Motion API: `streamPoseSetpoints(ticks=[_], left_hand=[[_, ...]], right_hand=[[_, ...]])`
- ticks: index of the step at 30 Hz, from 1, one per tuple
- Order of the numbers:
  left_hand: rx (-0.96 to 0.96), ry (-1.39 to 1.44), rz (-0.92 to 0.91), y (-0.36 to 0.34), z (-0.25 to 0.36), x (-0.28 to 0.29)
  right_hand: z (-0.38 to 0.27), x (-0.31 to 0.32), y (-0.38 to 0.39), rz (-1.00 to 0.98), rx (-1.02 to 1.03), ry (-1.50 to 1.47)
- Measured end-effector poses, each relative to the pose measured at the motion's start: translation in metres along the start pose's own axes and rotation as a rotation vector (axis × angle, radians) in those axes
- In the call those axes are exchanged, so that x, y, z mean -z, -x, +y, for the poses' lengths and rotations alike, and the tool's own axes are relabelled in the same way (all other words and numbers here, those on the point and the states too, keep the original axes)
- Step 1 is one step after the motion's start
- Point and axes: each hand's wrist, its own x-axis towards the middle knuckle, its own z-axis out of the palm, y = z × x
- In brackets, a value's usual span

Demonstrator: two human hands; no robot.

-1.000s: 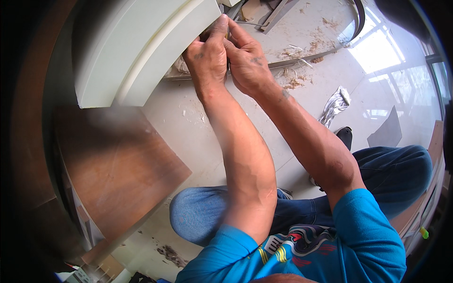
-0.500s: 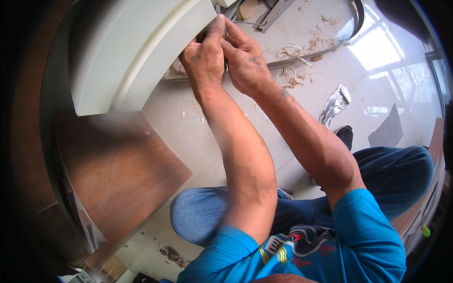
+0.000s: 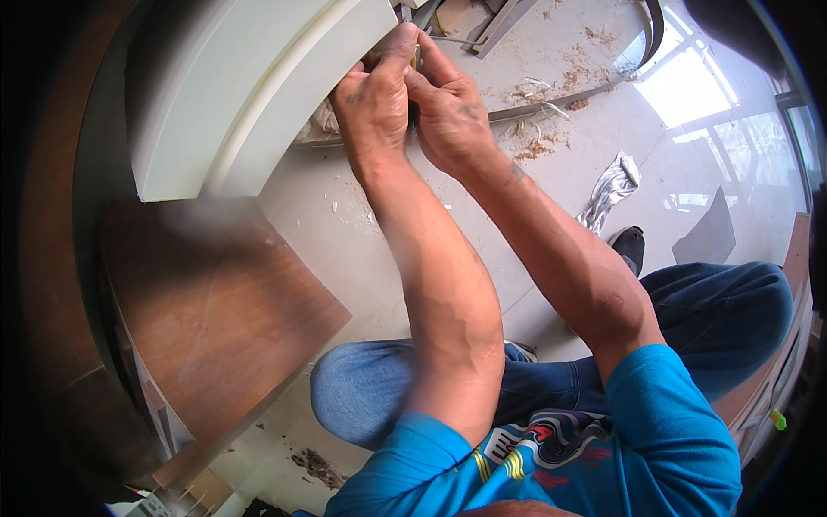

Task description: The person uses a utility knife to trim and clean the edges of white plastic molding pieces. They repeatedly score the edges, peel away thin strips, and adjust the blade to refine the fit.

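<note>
Now the pale, ridged panel (image 3: pixel 207 99), far left, sits slightly farther off than half a second ago. Left hand (image 3: pixel 376 108) and right hand (image 3: pixel 450 116) bunch together by its right edge; whether they pinch something, I cannot tell.

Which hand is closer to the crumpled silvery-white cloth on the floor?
Right. The person's right hand is above and left of the crumpled silvery-white cloth in the picture, apart from it; the left hand is farther left, beside the pale curved panel.
</note>
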Motion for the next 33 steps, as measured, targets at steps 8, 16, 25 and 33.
streamPoseSetpoints(ticks=[8,16,25,33], left_hand=[[0.281,0.076,-0.268,0.011,-0.003,-0.008],[0.144,0.514,0.0,0.007,-0.031,-0.047],[0.242,0.744,0.172,0.001,-0.031,-0.056],[0.426,0.892,0.108,0.006,-0.034,-0.051]], right_hand=[[-0.021,0.037,0.033,0.123,-0.012,0.073],[-0.07,0.07,0.024,0.296,0.021,0.477],[-0.089,0.091,0.009,0.341,-0.006,1.207],[-0.081,0.082,-0.035,0.235,0.052,1.256]])
